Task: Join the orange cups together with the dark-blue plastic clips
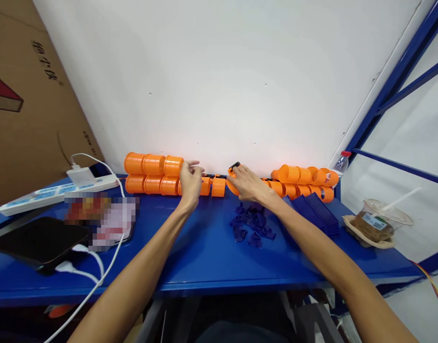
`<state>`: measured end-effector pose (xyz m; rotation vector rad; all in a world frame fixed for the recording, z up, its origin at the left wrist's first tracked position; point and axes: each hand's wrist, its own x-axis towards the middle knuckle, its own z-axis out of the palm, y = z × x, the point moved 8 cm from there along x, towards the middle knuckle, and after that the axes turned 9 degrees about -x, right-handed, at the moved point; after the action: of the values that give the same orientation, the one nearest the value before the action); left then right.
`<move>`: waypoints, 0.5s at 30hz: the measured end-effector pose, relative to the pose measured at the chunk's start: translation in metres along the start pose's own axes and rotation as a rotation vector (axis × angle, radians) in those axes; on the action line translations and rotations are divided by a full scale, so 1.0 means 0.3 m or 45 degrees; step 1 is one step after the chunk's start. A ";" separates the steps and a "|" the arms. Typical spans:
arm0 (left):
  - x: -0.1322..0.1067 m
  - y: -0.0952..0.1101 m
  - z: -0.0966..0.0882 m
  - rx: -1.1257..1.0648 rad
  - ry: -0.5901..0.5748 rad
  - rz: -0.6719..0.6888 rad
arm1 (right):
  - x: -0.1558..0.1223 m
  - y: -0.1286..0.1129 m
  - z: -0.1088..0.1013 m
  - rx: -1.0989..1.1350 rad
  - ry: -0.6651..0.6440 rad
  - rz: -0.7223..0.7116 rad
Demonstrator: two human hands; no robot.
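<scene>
My left hand [191,182] is at the right end of the left stack of orange cylindrical cups [154,165], its fingers stretched to the right and apart. I see nothing held in it. Just right of it, small orange pieces [218,187] with black parts stand along the wall. My right hand [250,183] is closed over an orange ring-shaped piece [232,186] with a black part on top; the fingers partly hide it. Below that hand lies a loose pile of small dark blue plastic parts [253,221]. More orange cups [299,175] are stacked in two rows at the right.
Flat blue panels [317,212] lie right of the pile, near a drink cup [378,221] in a cardboard holder. A bottle [342,163] stands behind. At left are a power strip [58,193], a black device [40,240], white cables and a partly blurred phone-like item [114,221].
</scene>
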<state>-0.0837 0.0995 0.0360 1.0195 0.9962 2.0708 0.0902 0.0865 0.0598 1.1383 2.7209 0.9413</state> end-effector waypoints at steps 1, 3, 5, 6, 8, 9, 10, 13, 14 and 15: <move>-0.007 -0.004 0.005 -0.020 -0.006 -0.036 | -0.005 -0.007 -0.046 0.004 0.038 -0.009; -0.025 -0.020 0.016 -0.087 -0.019 -0.145 | -0.021 -0.033 -0.147 -0.006 0.116 -0.042; -0.054 -0.046 0.041 -0.205 -0.091 -0.331 | -0.040 -0.081 -0.240 -0.016 0.172 -0.101; -0.073 -0.061 0.061 -0.288 -0.158 -0.448 | -0.050 -0.112 -0.277 -0.019 0.183 -0.139; -0.118 -0.080 0.108 -0.474 -0.310 -0.686 | -0.065 -0.172 -0.324 -0.018 0.187 -0.212; -0.139 -0.083 0.127 -0.562 -0.370 -0.786 | -0.070 -0.197 -0.334 -0.014 0.182 -0.241; -0.155 -0.084 0.141 -0.636 -0.410 -0.863 | -0.072 -0.215 -0.337 -0.006 0.181 -0.261; -0.168 -0.087 0.159 -0.743 -0.450 -0.967 | -0.074 -0.219 -0.321 0.070 0.221 -0.269; -0.163 -0.091 0.159 -0.748 -0.451 -0.965 | -0.074 -0.205 -0.313 0.124 0.248 -0.258; -0.155 -0.096 0.157 -0.748 -0.438 -0.955 | -0.076 -0.187 -0.303 0.198 0.275 -0.246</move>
<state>-0.0150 0.0953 0.0146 0.5393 0.4344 1.3622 0.0474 -0.0062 0.0989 0.8134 3.0561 0.8863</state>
